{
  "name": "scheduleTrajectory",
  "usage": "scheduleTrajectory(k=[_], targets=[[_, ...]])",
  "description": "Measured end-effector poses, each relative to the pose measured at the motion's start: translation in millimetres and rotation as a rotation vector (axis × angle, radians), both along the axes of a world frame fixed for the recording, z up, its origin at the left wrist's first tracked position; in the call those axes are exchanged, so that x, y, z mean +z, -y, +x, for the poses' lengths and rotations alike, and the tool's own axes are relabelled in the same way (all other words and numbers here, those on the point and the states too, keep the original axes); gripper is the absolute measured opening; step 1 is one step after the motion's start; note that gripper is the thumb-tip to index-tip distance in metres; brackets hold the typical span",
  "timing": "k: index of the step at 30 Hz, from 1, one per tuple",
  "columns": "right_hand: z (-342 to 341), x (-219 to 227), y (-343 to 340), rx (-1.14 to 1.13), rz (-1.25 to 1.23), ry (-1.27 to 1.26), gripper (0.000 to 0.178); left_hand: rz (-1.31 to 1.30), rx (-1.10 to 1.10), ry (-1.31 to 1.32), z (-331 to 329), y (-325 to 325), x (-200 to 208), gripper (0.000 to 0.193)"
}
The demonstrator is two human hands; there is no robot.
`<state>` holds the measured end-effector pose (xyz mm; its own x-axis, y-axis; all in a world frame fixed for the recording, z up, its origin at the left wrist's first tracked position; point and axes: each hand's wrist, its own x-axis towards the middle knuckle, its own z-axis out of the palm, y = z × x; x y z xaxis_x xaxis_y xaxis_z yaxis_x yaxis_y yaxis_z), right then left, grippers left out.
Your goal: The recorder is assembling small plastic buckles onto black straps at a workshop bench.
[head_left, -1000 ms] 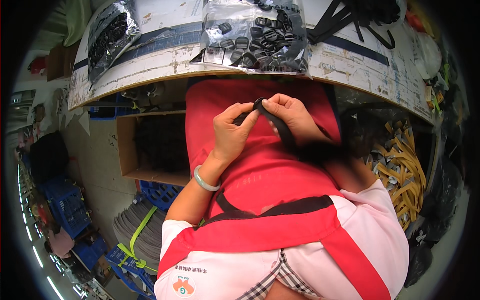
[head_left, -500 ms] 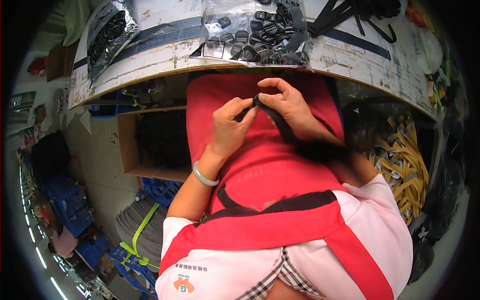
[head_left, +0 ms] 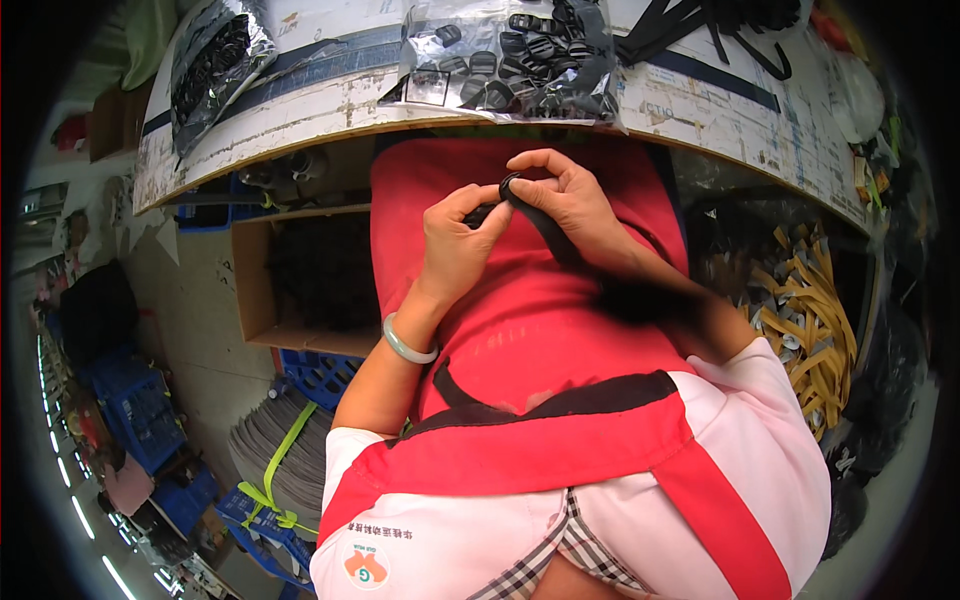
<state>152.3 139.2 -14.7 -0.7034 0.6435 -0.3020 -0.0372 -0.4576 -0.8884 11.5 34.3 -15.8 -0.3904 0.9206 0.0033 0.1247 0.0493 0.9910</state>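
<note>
Above my red apron [head_left: 500,290], both my hands meet near the table's front edge. My left hand [head_left: 455,245] pinches a small black buckle [head_left: 482,214], largely hidden by the fingers. My right hand [head_left: 585,215] grips a black webbing strap [head_left: 545,228] between thumb and fingers, and the strap's end curls over at the left fingertips. Whether the strap passes through the buckle I cannot tell. From there the strap runs down below my right hand toward a blurred dark patch by the forearm.
On the worn white table [head_left: 350,100] lie a clear bag of black buckles [head_left: 510,70], a second bag [head_left: 215,65] and loose black straps [head_left: 690,30]. Below stand a cardboard box [head_left: 255,285], blue crates [head_left: 140,410], a grey coil [head_left: 280,450] and a heap of yellow-brown strips [head_left: 810,330].
The strap's end now shows as a taller curl above the left fingertips. My right index finger has moved slightly left, and more of the black buckle shows in my left hand.
</note>
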Motion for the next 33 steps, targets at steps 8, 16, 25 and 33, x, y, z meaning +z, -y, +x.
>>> scheduleTrajectory(k=[8, 16, 25, 33], targets=[[-4, 0, 2, -0.006, -0.020, 0.007, 0.029, 0.083, 0.024, -0.165, 2, 2, -4, 0.011], [-2, -2, 2, -0.044, 0.116, -0.030, 0.026, 0.040, 0.013, -0.114, 5, 5, -6, 0.011], [13, 5, -4, 0.136, -0.206, 0.076, 0.021, 0.041, 0.056, 0.081, 5, 8, -5, 0.012], [8, 16, 16, -0.008, 0.552, -0.137, 0.013, -0.218, 0.086, 0.935, -3, 2, -1, 0.022]])
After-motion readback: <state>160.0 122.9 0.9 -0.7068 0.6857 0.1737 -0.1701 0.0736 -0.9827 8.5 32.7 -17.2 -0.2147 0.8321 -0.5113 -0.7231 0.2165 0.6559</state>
